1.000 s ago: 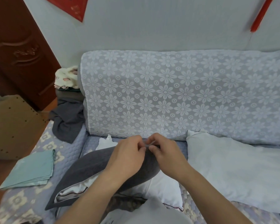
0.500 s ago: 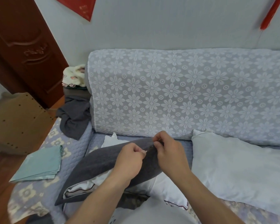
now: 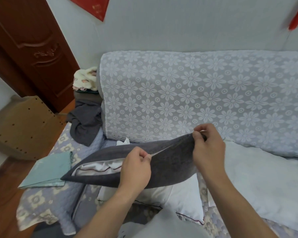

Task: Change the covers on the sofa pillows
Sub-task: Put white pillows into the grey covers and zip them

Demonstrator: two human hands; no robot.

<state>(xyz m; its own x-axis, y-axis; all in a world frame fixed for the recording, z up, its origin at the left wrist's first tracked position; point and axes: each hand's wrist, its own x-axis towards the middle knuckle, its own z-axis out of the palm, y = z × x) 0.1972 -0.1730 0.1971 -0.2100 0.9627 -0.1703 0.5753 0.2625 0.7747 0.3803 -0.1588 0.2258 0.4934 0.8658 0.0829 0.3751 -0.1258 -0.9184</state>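
Note:
A pillow in a dark grey cover (image 3: 172, 162) is held up over the sofa seat, its zipped edge facing me. My right hand (image 3: 208, 146) pinches the cover's far right corner. My left hand (image 3: 136, 167) pinches the zipper pull near the middle of the seam. To the left of that hand the seam gapes and the white inner pillow (image 3: 96, 168) shows through. A bare white pillow (image 3: 179, 194) lies under the grey one, and a larger white pillow (image 3: 265, 182) lies to the right.
Folded pale green covers (image 3: 48, 170) lie on the sofa seat at the left. A dark grey cloth (image 3: 84, 122) and a cream bundle (image 3: 84, 79) sit on the sofa's left end. A cardboard box (image 3: 22, 126) and a brown door (image 3: 29, 48) stand at the left.
My hands have moved apart: the left hand has drawn the zipper pull leftward along the seam while the right holds the corner. The closed stretch between them is longer, and the pillow is raised.

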